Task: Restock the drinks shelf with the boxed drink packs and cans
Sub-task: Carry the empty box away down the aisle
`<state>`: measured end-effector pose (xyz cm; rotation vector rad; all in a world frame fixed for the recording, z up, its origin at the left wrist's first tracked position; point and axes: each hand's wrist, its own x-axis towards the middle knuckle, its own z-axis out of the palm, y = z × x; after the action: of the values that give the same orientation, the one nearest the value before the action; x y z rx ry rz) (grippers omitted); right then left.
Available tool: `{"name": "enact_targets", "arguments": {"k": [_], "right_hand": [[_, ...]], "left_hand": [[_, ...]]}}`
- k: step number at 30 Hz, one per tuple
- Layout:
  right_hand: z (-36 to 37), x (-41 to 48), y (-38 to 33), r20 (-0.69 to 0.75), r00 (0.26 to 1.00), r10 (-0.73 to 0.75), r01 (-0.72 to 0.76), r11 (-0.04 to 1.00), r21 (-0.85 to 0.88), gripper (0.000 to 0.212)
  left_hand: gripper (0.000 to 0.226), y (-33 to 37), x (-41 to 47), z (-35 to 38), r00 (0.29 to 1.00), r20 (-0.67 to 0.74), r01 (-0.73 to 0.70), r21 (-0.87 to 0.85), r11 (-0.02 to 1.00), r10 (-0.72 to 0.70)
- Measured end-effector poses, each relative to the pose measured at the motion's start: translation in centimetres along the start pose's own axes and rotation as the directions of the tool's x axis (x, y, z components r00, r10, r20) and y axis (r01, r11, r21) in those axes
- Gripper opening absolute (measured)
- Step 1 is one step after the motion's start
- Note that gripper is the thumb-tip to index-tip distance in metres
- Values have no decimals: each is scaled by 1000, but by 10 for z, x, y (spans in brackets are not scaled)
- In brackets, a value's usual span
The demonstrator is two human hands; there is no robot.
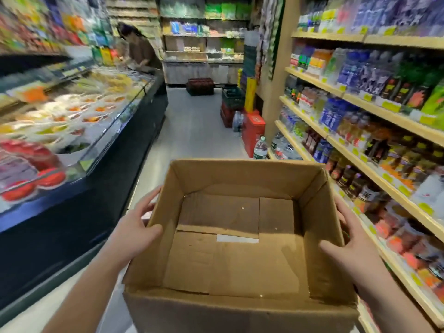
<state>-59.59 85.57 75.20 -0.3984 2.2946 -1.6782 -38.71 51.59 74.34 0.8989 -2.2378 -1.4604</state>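
Note:
An open brown cardboard box (pixel 240 308) fills the lower middle of the head view, held up over the aisle floor. Its inside shows only bare cardboard flaps and a strip of white tape. My left hand (pixel 134 227) grips the box's left wall, thumb over the rim. My right hand (pixel 348 246) grips the right wall the same way. The wooden drinks shelf (pixel 374 174) runs along the right side, its tiers packed with bottles and cartons. No loose drink packs or cans show in the box.
A black chilled display case (pixel 108 150) with trays of food lines the left side. Down the aisle stand stacked crates (pixel 231 99), a red box (pixel 253 131), a water bottle (pixel 260 147) and a dark basket (pixel 200 86). A person (pixel 141 51) leans over the case far ahead.

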Motion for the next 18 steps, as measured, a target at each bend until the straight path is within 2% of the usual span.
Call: {"name": "enact_targets", "arguments": {"k": [5,9,14,18], "right_hand": [[86,41,-23,124,987,-101,102,995,2,103],[154,65,-39,233,959,-164,169,986,0,100],[233,97,-55,402,907,-127,140,990,-5,101],[303,116,-66,532,839,-112,129,992,6,98]], "left_hand": [[86,-40,11,-74,990,-129,55,7,998,-53],[82,-66,9,-121,958,-259,125,-2,992,-121],[79,-98,-8,-163,883,-413,221,-53,974,-223],[76,-119,-25,-192,793,-523,315,-88,945,-313]]}}
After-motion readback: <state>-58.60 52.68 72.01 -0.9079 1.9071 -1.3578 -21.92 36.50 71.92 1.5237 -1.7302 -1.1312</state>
